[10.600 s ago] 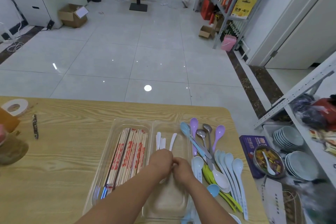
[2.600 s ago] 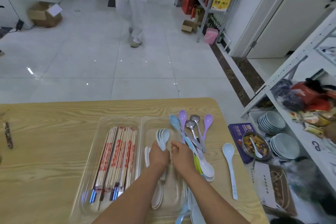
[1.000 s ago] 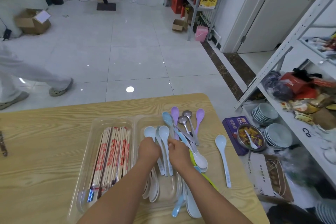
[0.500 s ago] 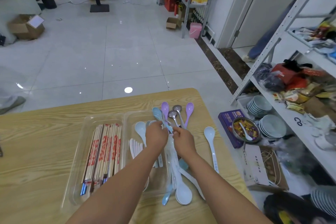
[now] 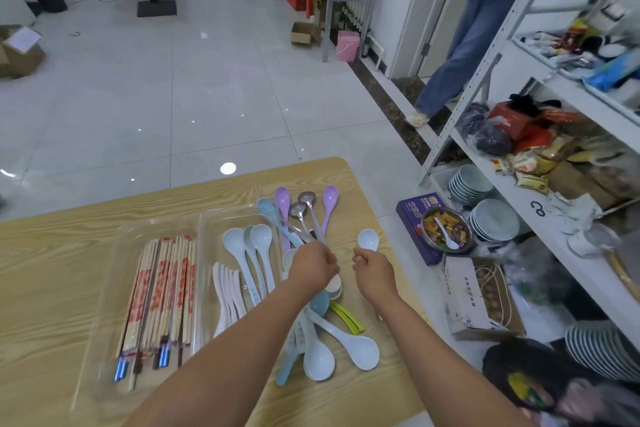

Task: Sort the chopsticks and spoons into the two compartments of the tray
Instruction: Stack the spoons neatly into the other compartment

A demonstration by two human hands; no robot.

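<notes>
A clear two-compartment tray (image 5: 156, 225) lies on the wooden table. Its left compartment holds wrapped chopsticks (image 5: 162, 291); its right one holds pale blue and white spoons (image 5: 250, 253). Just right of the tray is a loose pile of spoons (image 5: 332, 347), with purple spoons (image 5: 283, 198) and metal spoons (image 5: 307, 198) at its far end. My left hand (image 5: 313, 267) is over this pile, fingers curled round the handles of the metal spoons. My right hand (image 5: 373, 270) grips a pale blue spoon (image 5: 368, 239), bowl pointing away from me.
The table's right edge (image 5: 391, 253) is close beside my right hand. Beyond it on the floor are a purple box with a metal bowl of sweets (image 5: 446, 230), stacked bowls (image 5: 495, 222) and a cardboard box (image 5: 474, 298). A person in jeans (image 5: 464, 45) stands by the shelf.
My right hand moved right and took hold of the lone pale blue spoon that lay on the table. My left hand shifted from the tray's right compartment to the loose pile.
</notes>
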